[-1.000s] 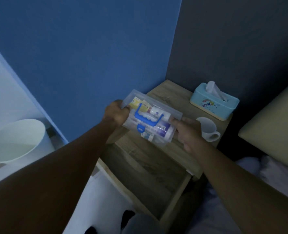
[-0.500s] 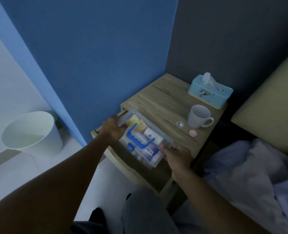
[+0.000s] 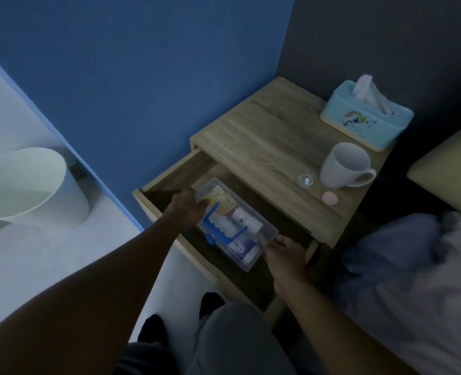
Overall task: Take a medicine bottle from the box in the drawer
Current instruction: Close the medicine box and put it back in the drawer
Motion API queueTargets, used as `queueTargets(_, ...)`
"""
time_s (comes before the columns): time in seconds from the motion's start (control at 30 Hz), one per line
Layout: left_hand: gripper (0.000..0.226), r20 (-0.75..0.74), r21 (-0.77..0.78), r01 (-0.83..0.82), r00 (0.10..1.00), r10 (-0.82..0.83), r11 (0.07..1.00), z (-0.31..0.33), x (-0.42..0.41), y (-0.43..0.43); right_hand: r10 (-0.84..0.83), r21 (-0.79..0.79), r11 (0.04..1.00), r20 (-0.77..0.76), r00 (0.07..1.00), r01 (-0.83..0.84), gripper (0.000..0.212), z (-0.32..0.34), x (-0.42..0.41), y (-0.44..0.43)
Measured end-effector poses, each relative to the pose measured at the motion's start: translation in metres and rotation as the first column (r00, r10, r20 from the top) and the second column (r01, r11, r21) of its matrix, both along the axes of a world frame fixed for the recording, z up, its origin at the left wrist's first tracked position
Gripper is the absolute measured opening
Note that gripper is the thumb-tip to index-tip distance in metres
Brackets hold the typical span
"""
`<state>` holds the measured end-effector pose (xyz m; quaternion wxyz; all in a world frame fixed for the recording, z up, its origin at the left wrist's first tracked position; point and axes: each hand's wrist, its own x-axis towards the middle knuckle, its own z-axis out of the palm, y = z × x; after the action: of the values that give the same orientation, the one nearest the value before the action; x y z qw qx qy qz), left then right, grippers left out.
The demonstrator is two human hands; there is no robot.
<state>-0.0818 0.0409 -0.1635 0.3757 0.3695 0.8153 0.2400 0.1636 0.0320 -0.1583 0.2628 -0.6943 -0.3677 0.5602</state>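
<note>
The nightstand (image 3: pixel 272 147) stands in the corner with its drawer (image 3: pixel 170 180) pulled fully out. Inside the drawer sits the box (image 3: pixel 268 232), a clear case with a blue handle on its closed lid, lying diagonally with both ends held. Judged from this, the step in hand is handling the box within the drawer; no bottle is out yet. The next move calls for undoing the lid, which means one hand must steady the case while the other frees the latch and lifts. Both arms extend forward and down into the drawer. The left hand (image 3: pixel 187 205) grips the far-left end of the box, fingers curled over its edge. The right hand (image 3: pixel 283 251) pinches the near-right end, fingers closed on the rim. Medicine bottles (image 3: pixel 247 221) lie inside the box under the lid, between the two hands; their exact number cannot be told.
</note>
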Motion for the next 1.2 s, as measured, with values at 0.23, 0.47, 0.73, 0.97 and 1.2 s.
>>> queueTargets(0.23, 0.034, 0.012, -0.005, 0.000, 1.000, 0.000, 1.000, -0.020, 0.001, 0.009, -0.011, 0.024, 1.000, 0.059, 0.998, 0.009, 0.026, -0.023, -0.006, 0.009)
queueTargets(0.47, 0.026, -0.110, 0.009, 0.150, 0.983, -0.148, 0.989, -0.019, -0.002, 0.003, 0.078, 0.006, 0.997, 0.054, 0.995, -0.079, 0.036, -0.035, 0.004, 0.010)
queueTargets(0.73, 0.037, -0.150, 0.142, 0.252, 0.961, -0.231, 0.957, 0.001, 0.003, -0.025, 0.281, 0.125, 0.930, 0.368, 0.886, -0.347, 0.042, -0.015, 0.015, 0.012)
queueTargets(0.97, 0.058, -0.411, 0.209, 0.306, 0.889, -0.200, 0.929, 0.006, 0.011, -0.085, 0.303, 0.451, 0.668, 0.560, 0.771, -0.591, 0.037, 0.023, 0.041, 0.011)
queueTargets(1.2, 0.090, -0.098, 0.286, -0.089, 0.988, 0.122, 0.954, -0.003, 0.032, -0.120, 0.353, 0.398, 0.516, 0.708, 0.612, -0.758, 0.058, 0.034, 0.071, 0.025)
